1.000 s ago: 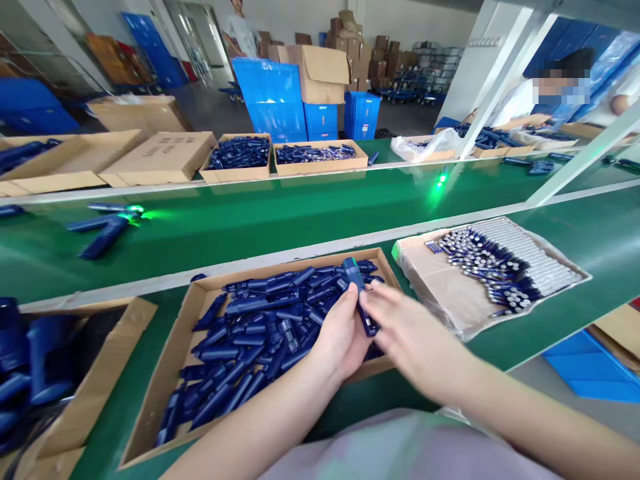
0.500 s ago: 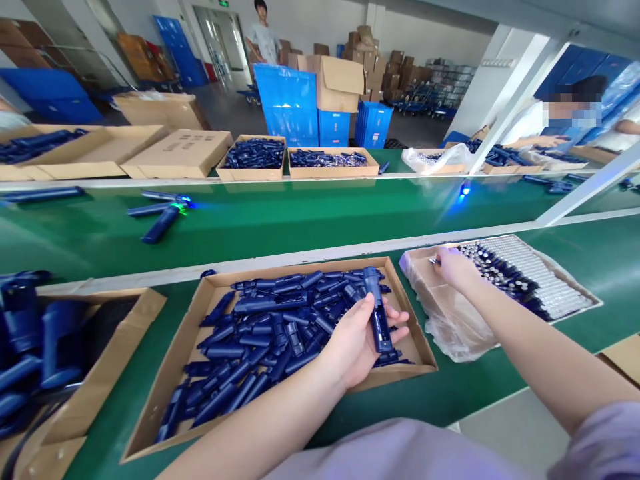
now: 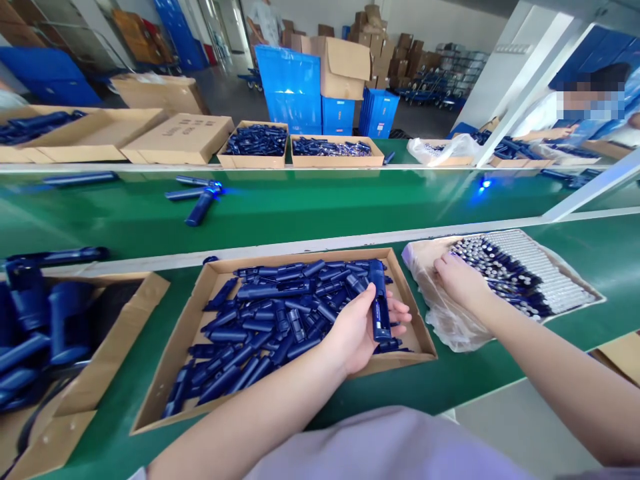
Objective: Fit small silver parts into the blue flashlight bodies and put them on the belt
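My left hand [image 3: 357,327] holds a dark blue tube-shaped housing [image 3: 381,303] upright over the front box, thumb across it and the other fingers behind. A long open slot, dark inside, faces me. Beneath lies a shallow cardboard box [image 3: 320,255] piled with similar blue parts [image 3: 260,333]. To the right, my right hand [image 3: 460,280] reaches into a plastic-lined tray [image 3: 420,257] at the left end of packed batteries [image 3: 540,260], silver and dark blue. Its fingers are curled down and pressed together; whatever lies between them is hidden.
Behind the boxes runs a green conveyor belt [image 3: 320,200] carrying several blue tubes [image 3: 200,207], some lit blue. Another box of larger blue parts [image 3: 70,320] stands at left. Part boxes [image 3: 255,157] line the far side. A slanted white post [image 3: 590,190] rises at right, near a co-worker [image 3: 540,123].
My right hand has shifted slightly right over the batteries; the silver piece seen at its fingertips is now out of sight. Tubes on the belt moved right. My left hand keeps its hold.
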Tool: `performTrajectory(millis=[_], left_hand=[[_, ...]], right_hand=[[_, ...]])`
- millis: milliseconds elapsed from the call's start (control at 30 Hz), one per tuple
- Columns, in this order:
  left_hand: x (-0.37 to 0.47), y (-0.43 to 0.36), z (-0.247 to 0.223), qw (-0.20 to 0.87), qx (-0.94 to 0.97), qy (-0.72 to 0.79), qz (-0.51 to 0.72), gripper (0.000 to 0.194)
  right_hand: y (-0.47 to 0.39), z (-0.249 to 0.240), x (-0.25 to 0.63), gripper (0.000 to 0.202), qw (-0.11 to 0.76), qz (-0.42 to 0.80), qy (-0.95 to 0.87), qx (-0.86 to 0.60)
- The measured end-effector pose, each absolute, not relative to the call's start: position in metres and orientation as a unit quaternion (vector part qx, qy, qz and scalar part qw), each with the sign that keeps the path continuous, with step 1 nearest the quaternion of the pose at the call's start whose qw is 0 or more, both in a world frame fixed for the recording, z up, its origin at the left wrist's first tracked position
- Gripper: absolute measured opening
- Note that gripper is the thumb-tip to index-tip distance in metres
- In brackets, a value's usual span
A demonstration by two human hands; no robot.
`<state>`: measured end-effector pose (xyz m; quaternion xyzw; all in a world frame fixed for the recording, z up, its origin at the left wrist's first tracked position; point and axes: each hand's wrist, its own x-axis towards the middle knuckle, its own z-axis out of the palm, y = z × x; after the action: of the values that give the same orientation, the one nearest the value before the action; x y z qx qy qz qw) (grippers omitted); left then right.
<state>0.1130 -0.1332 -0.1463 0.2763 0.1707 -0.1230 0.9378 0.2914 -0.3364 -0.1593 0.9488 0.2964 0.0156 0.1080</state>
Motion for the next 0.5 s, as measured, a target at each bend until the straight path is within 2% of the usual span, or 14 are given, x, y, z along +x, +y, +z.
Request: performTrajectory(millis=[133,200,267,333,400,500], left_hand=[[0.113,-0.133,-0.15,0.919,0.336,0.165,-0.124,0.045],[0.113,-0.134,-0.152,0.914,0.355,0.16,-0.117,0.05],[0.114,-0.135,-0.153,0.908,0.375,0.158,-0.104,0.053],[0.114,-0.137,-0.152,0.899,0.398,0.165,-0.081,0.053],[0.115,-0.139,-0.152,0.889,0.413,0.19,-0.063,0.05],[0.114,-0.143,-0.152,0.879,0.423,0.21,-0.057,0.046]], right_hand=[[-0.335,-0.147,0.295,0.007,0.047,-0.013,0.296,0.954],[-0.332,-0.135,0.275,0.008,0.003,-0.011,0.293,0.956],[-0.325,-0.124,0.241,0.012,-0.109,-0.026,0.293,0.949],[-0.315,-0.117,0.203,0.015,-0.296,-0.071,0.292,0.907],[-0.3,-0.117,0.172,0.016,-0.399,-0.102,0.294,0.862],[-0.277,-0.124,0.151,0.008,-0.382,-0.07,0.316,0.866]])
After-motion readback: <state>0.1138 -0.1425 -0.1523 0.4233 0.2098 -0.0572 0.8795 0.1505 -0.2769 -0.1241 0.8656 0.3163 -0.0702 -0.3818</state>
